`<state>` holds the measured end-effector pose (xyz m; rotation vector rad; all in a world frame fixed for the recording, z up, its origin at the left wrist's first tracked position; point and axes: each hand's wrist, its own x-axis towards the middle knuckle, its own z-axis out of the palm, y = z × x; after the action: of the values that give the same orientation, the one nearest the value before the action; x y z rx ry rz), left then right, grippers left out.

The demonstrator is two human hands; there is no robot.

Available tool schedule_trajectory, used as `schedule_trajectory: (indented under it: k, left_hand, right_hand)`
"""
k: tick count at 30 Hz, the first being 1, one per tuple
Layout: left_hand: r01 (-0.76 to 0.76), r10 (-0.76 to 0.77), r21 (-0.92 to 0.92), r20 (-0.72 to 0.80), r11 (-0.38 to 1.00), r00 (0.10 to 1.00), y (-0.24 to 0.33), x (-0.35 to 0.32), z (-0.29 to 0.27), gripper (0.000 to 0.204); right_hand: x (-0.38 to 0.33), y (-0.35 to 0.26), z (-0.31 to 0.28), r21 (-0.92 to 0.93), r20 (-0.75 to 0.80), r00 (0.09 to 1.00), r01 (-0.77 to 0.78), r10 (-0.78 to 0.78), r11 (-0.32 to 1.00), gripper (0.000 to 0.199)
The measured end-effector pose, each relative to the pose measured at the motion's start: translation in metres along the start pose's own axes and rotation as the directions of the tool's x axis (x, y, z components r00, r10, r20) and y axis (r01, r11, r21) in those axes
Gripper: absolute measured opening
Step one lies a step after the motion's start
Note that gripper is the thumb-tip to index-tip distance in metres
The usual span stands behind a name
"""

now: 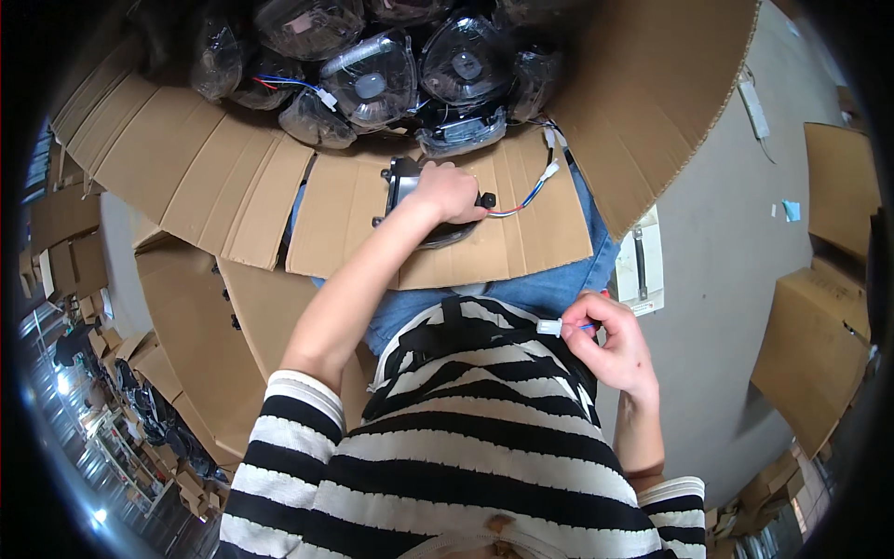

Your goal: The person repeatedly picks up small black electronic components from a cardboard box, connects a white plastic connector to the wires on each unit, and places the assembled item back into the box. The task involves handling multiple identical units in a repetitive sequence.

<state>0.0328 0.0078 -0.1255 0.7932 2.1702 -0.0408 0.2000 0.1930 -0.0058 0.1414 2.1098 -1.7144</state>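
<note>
On the cardboard flap (540,244) over my lap lies a dark, lamp-like unit (402,182) with black mounting tabs. My left hand (447,193) grips it from above, covering much of its middle. Red, white and blue wires run out beside those fingers to a white plug (551,169) at the flap's right side. At my right hip, my right hand (603,340) pinches a white wire connector (549,327) between thumb and fingers. A short piece of blue wire shows behind the connector; where it leads is hidden.
Ahead, a large open carton (666,88) holds several plastic-wrapped lamp units (371,86), one with a loose wire plug (326,99). A white case with a dark handle (643,252) stands right of my knee. More cartons (810,349) stand on the right; a cardboard box (200,335) is on the left.
</note>
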Motion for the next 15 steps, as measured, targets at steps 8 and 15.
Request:
schedule_trajectory:
  k: [8, 15]
  left_hand:
    - [-0.261, 0.256, -0.187, -0.050, 0.947, 0.965, -0.029, -0.037, -0.020, 0.028]
    - [-0.429, -0.215, -0.877, -0.386, -0.218, 0.897, -0.010, -0.052, -0.023, 0.051]
  right_hand:
    - [-0.006, 0.003, -0.002, 0.034, -0.041, 0.999, -0.004, 0.005, 0.999, 0.005]
    - [-0.004, -0.004, 0.000, 0.016, -0.035, 0.999, -0.003, 0.003, 1.000, 0.006]
